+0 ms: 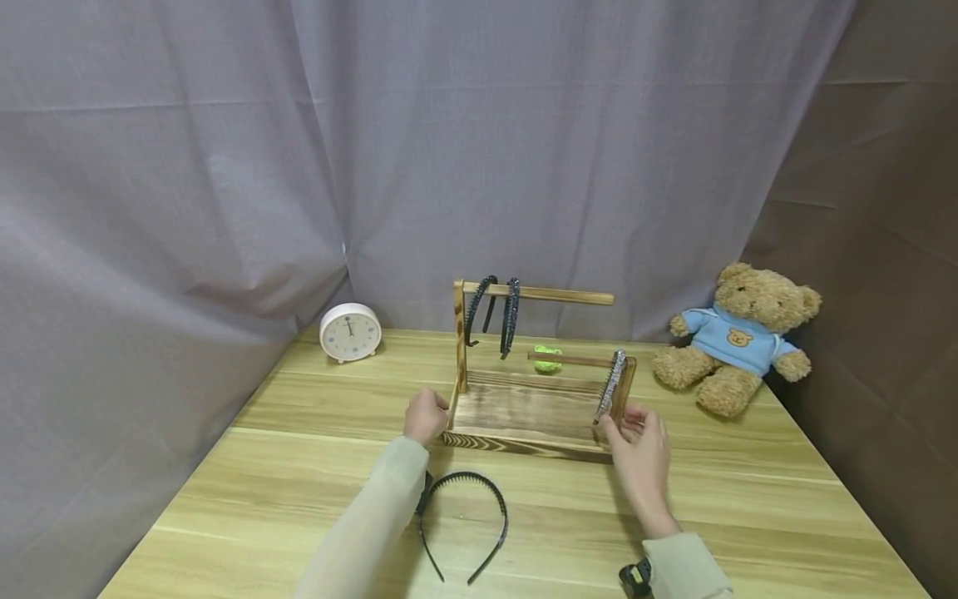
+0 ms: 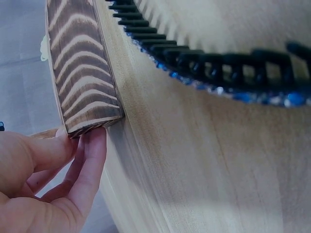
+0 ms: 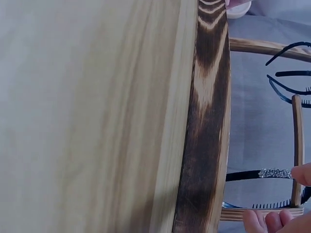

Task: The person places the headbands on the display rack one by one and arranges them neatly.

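Note:
A wooden headband rack (image 1: 535, 408) stands on the table, with two bars over a tray-like base. Two dark glittery headbands, one a blue-black headband (image 1: 511, 316), hang on the upper bar. A silver rhinestone headband (image 1: 609, 387) hangs on the lower bar near the right post. My left hand (image 1: 426, 415) pinches the left end of the base (image 2: 87, 73). Around the right post, my right hand (image 1: 639, 453) has its thumb on the inner side by the silver headband and its fingers on the outer side. A toothed black headband (image 1: 503, 499) with blue stones (image 2: 233, 92) lies in front.
A white clock (image 1: 350, 333) stands at the back left of the table. At the back right sits a teddy bear (image 1: 741, 337) in a blue top. Behind the rack lies a small green object (image 1: 548, 366). Grey curtains (image 1: 524, 166) hang behind the table.

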Action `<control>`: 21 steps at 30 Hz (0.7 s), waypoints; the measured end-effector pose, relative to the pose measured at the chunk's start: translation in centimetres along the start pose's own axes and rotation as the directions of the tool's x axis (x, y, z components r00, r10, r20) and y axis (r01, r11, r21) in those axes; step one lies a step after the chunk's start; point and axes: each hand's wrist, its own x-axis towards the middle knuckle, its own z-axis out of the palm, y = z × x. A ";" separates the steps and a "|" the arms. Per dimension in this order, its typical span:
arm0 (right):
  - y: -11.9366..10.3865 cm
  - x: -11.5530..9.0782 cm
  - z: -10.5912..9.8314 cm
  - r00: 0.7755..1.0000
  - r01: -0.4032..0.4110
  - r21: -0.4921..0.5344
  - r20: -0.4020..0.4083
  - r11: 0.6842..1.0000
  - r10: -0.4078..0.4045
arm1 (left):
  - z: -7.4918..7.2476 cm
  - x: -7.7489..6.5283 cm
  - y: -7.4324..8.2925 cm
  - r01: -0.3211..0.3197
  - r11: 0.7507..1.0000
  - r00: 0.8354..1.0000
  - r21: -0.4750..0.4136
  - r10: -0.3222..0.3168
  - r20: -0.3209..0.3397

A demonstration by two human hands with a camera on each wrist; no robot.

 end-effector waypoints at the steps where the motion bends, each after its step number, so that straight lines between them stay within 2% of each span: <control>1: 0.0 -0.1 -0.1 1.000 -0.003 -0.002 0.004 1.000 0.003 | 0.0 0.0 0.0 -0.001 1.000 1.000 0.000 0.001 0.000; 7: -0.1 -0.7 -0.4 0.999 0.019 0.000 -0.034 1.000 -0.019 | 0.2 0.1 -0.1 -0.005 1.000 1.000 0.006 0.005 -0.005; 11: -0.3 -1.1 -0.5 0.997 0.029 -0.037 -0.068 0.999 -0.031 | 0.2 0.1 0.0 -0.004 1.000 1.000 0.009 0.004 0.001; 21: -1.4 -3.5 0.1 0.999 -0.002 -0.053 0.047 0.999 0.005 | 0.0 -0.1 0.2 -0.010 0.999 1.000 0.035 0.010 0.004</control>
